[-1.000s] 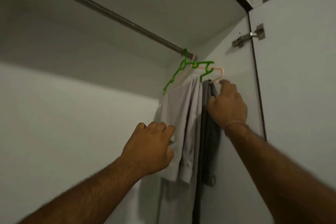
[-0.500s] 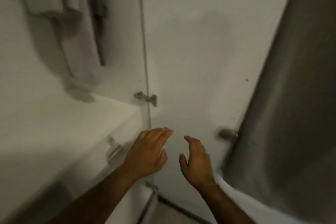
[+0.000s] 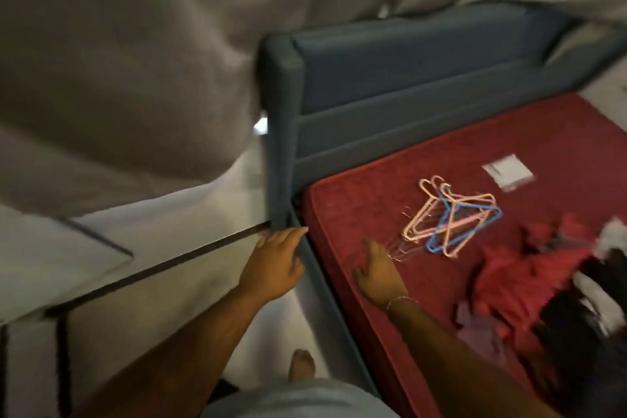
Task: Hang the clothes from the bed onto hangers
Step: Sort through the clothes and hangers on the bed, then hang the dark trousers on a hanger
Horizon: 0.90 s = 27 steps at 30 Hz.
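A bed with a dark red mattress (image 3: 424, 153) fills the right half of the blurred view. On it lies a loose bunch of pink, orange and blue plastic hangers (image 3: 451, 217). To their right sits a heap of clothes (image 3: 529, 278), red, dark and white pieces mixed. My left hand (image 3: 274, 265) hovers empty over the floor beside the bed's corner, fingers relaxed. Just left of the hangers, my right hand (image 3: 376, 271) hangs empty above the mattress with its fingers spread, a thin bracelet on the wrist.
A blue-grey padded headboard (image 3: 407, 78) stands at the bed's far end, its frame edge (image 3: 325, 285) running between my hands. A white paper (image 3: 507, 170) lies on the mattress. Pale tiled floor (image 3: 169, 268) lies at the left. My bare foot (image 3: 300, 366) shows below.
The view has swung from the wardrobe rail with its hung clothes down and round to the bed. Both hands have let go of the garments and dropped, empty, towards the mattress.
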Motion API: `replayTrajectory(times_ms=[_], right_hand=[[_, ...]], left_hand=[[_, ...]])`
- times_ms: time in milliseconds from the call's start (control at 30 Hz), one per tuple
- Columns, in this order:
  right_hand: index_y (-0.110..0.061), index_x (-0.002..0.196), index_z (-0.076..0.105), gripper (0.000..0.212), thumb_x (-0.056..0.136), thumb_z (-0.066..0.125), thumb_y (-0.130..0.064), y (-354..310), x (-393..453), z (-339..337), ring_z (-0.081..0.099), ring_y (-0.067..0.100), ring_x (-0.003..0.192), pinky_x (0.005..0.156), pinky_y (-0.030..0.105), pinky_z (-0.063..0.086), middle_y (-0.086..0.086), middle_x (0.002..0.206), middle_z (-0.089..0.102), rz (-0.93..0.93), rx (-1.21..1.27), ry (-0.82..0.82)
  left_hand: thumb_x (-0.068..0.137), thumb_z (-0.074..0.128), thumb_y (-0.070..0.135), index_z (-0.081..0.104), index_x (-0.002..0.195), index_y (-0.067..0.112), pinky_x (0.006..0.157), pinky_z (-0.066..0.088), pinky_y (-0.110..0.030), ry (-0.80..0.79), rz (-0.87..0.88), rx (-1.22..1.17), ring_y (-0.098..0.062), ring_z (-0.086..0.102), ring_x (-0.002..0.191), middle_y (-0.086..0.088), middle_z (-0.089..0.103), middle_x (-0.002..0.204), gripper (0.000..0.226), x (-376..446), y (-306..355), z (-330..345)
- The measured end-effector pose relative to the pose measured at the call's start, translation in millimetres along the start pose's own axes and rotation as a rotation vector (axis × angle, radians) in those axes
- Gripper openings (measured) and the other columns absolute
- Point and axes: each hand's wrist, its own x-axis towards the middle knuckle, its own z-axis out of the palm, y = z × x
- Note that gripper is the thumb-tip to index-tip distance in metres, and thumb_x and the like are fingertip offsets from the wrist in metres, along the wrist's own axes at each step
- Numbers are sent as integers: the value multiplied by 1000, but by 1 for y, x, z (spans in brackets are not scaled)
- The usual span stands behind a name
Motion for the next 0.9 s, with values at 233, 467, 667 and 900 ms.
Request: replayTrajectory(times_ms=[233,467,667,900], right_hand=[[0,143,49,65,83,73,-10,130,-5,-82,51,39,130,110,40,39,23,137,54,337,119,181],[-5,145,49,76,76,53,-38,203,-62,-121,51,40,129,109,37,37,23,137,54,660,146,160],[-11,148,47,70,83,66,-30,247,-105,-153,48,39,132,112,41,38,17,143,50,832,202,209],[-12,148,46,66,87,71,-22,337,-144,-170,46,41,132,111,43,40,18,144,45,1011,274,297]], left_hand=[[84,50,34,43,155,23,110,42,-43,-293,291,11,-23,50,136,0,52,152,72,113,103,67],[75,38,42,53,148,17,104,49,-42,-552,565,-1,-30,59,127,-8,62,139,78,204,177,150],[76,42,40,52,148,15,102,51,-46,-749,748,-36,-33,60,123,-10,63,136,77,238,274,210],[77,44,41,55,146,16,99,52,-42,-805,851,-80,-30,61,122,-6,65,134,74,233,357,273]])
